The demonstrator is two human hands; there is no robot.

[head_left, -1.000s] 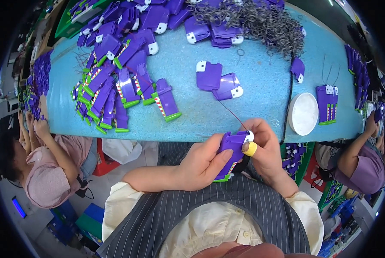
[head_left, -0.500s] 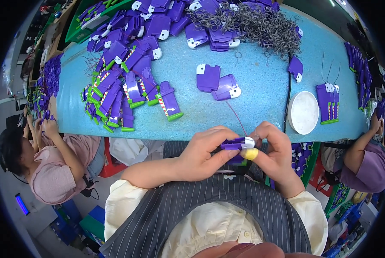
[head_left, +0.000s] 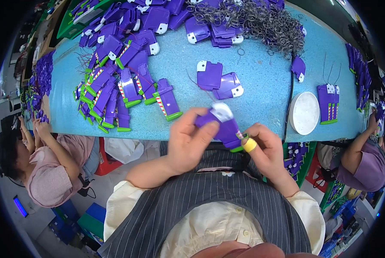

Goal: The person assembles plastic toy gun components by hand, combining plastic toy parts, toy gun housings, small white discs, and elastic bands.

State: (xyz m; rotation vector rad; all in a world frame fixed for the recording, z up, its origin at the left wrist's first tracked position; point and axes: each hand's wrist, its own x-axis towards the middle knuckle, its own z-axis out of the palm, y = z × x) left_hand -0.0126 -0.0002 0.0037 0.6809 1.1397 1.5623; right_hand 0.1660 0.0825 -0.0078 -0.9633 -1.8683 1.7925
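Note:
A purple plastic toy wing (head_left: 227,130) with a white rounded corner and a green end is held between my hands at the table's near edge. My left hand (head_left: 187,139) is closed on its left side, thumb across the purple face. My right hand (head_left: 264,148), with yellow tape round one digit, pinches near the green end and the red-striped edge. Thin wires rise from the white end, a little blurred. Just beyond lie two loose purple-and-white panels, a left one (head_left: 209,76) and a right one (head_left: 229,87), partly overlapping.
On the blue table (head_left: 261,109), a heap of striped wings (head_left: 108,92) lies left and grey coiled springs (head_left: 252,26) lie at the back. A white round dish (head_left: 304,112) stands right, beside a black cable (head_left: 288,103) and three aligned wings (head_left: 328,103). People sit at both sides.
The wing has turned from edge-on to show its broad purple face and has been raised slightly. My left hand has shifted left and up, and the wire has swung up over the table.

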